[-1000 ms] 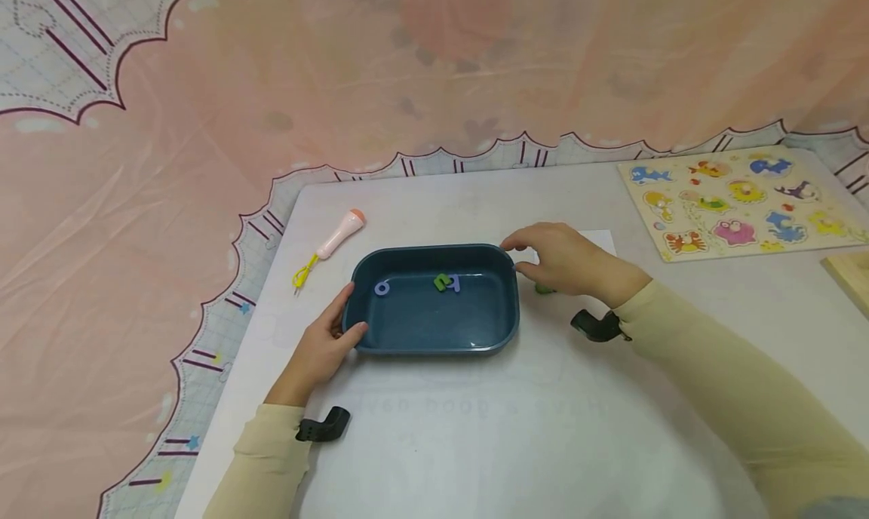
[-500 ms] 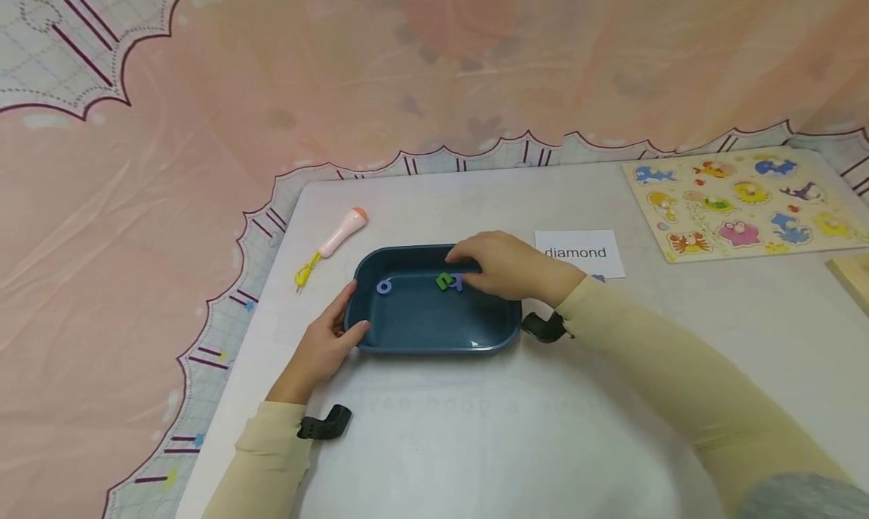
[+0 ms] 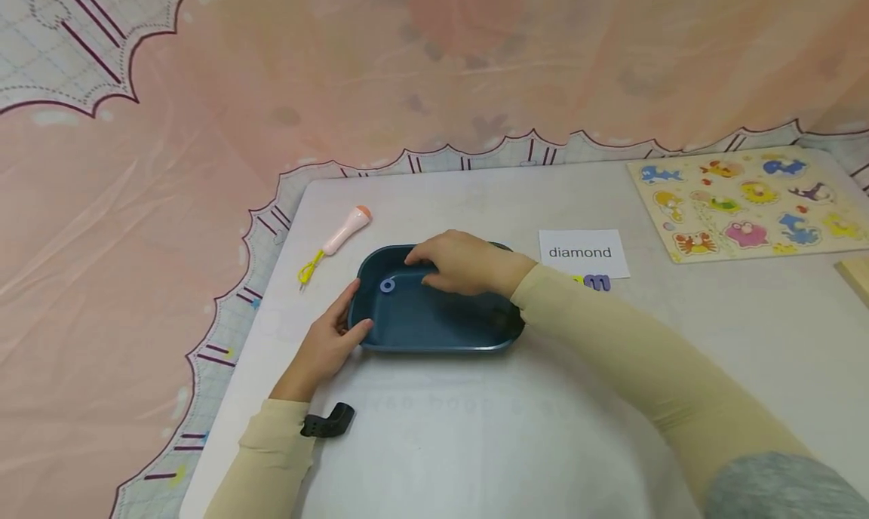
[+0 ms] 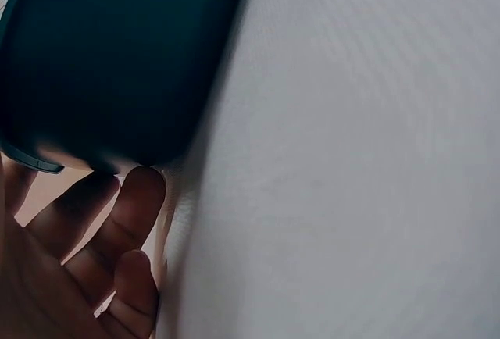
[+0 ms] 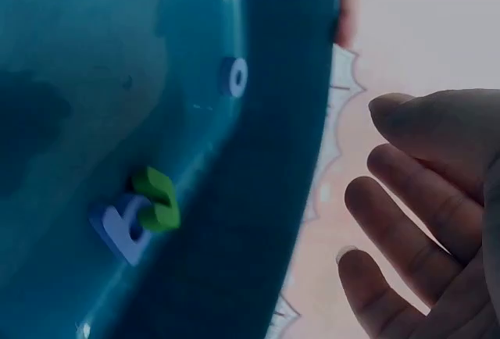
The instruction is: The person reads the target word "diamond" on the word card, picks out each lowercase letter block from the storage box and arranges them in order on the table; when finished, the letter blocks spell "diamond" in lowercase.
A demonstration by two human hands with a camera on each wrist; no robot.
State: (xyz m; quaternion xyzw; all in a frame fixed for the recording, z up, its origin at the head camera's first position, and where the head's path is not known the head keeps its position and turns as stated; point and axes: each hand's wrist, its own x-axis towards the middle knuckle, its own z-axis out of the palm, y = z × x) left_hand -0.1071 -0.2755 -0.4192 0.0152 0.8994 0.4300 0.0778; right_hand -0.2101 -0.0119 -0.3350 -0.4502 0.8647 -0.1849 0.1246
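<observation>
My left hand [image 3: 326, 345] grips the left end of a dark blue tray [image 3: 421, 327], thumb over the rim and fingers along the outer wall. The left wrist view has those fingertips [image 4: 143, 187] against the tray's side. Over the tray's middle reaches my right hand [image 3: 468, 262], fingers relaxed, holding nothing visible. A purple letter o [image 3: 382, 286] lies inside at the left. From the right wrist, a green letter [image 5: 162, 218] is seen lying against a purple letter [image 5: 116, 233] in the tray; the right hand hides both in the head view.
Right of the tray lies a white card [image 3: 584, 266] reading "diamond", with a purple letter m [image 3: 597, 283] and a partly hidden yellow piece [image 3: 577, 279] below. An animal puzzle board [image 3: 774, 210] is at the far right. A pink-handled tool with a yellow end [image 3: 346, 231] lies back left.
My right hand has moved left from the tray's right rim to over its middle, uncovering the card and covering the green and purple letters. The left hand keeps its hold on the tray.
</observation>
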